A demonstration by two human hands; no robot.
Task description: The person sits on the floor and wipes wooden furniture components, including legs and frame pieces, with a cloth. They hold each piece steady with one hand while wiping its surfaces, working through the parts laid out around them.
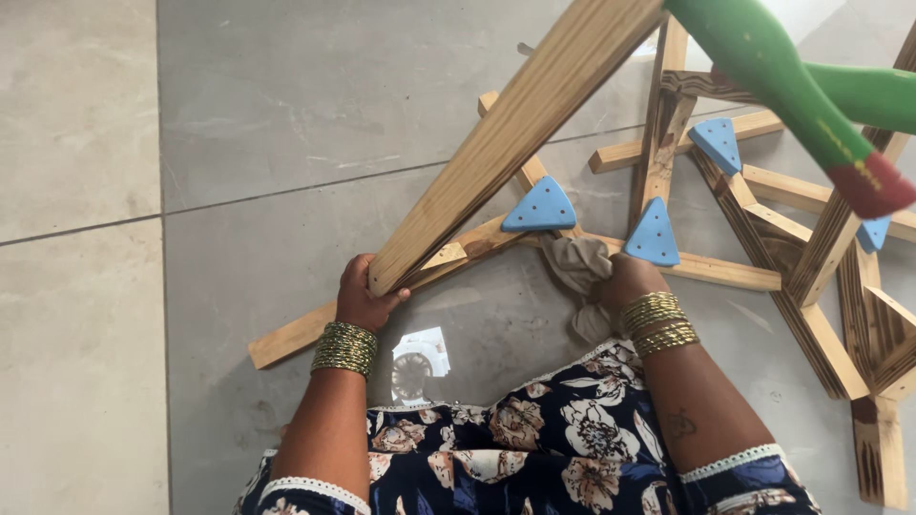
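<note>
My left hand (367, 298) grips the near end of a long pale wooden plank (506, 143) that slants up toward the top of the view. My right hand (625, 278) is closed on a crumpled grey-beige cloth (577, 267), pressed against a wooden frame (706, 272) lying on the floor. Blue triangular corner plates (541, 208) with small dots sit on the frame's joints, one (654, 234) right beside my right hand. Both wrists wear stacked gold bangles.
A green arm of another person (792, 81) with a red cuff reaches in from the top right. More wooden slats (878, 381) spread to the right on grey floor tiles (86, 286). My floral dress fills the bottom.
</note>
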